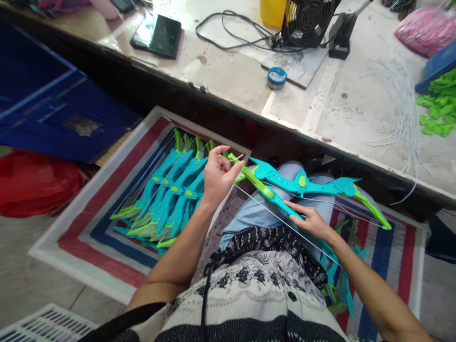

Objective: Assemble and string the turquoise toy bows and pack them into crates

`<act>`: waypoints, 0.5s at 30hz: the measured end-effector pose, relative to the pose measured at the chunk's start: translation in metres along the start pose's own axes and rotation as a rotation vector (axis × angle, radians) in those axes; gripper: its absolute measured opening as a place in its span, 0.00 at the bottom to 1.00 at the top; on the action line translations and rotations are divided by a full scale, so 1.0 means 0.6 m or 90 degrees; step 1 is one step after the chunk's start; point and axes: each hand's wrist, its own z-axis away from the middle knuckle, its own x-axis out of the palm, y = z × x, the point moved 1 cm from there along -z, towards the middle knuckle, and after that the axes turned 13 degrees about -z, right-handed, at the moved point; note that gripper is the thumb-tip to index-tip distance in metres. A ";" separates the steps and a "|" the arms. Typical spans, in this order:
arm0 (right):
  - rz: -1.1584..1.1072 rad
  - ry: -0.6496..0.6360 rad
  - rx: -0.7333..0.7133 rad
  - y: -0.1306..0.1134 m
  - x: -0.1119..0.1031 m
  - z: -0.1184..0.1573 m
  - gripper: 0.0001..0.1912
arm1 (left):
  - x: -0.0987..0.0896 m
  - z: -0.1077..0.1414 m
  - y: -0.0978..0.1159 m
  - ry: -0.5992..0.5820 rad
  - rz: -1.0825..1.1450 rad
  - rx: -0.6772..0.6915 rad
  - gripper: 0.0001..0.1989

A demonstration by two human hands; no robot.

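In the head view my left hand (pixel 218 176) is closed at the green tip of a toy bow (pixel 265 191), with a white string running past its thumb and fingers. My right hand (pixel 309 219) grips the turquoise middle of this same bow, fingers around it; part of the bow is hidden behind the hand and forearm. Across my lap lies a second toy bow (pixel 281 179), turquoise with green tips and a white string. Beside my left forearm, several similar bows (pixel 167 187) lie in a row.
A bin with striped lining (pixel 80 244) stands at left, another (pixel 406 266) at right with more bow parts. On the workbench (pixel 235 80) are a phone (pixel 156 35), a black fan (pixel 308 21), a blue-lidded tin (pixel 277 77), white strings (pixel 399 109) and green pieces (pixel 440 102).
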 end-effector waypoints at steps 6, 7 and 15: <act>0.184 0.012 -0.096 -0.021 0.009 0.014 0.22 | -0.009 0.024 -0.004 0.014 -0.067 -0.033 0.10; 0.230 0.036 -0.136 -0.036 0.009 0.004 0.20 | -0.012 0.030 -0.005 0.024 -0.074 -0.034 0.10; 0.242 0.028 -0.462 -0.202 0.075 -0.206 0.16 | -0.031 0.070 -0.012 0.048 -0.088 -0.035 0.09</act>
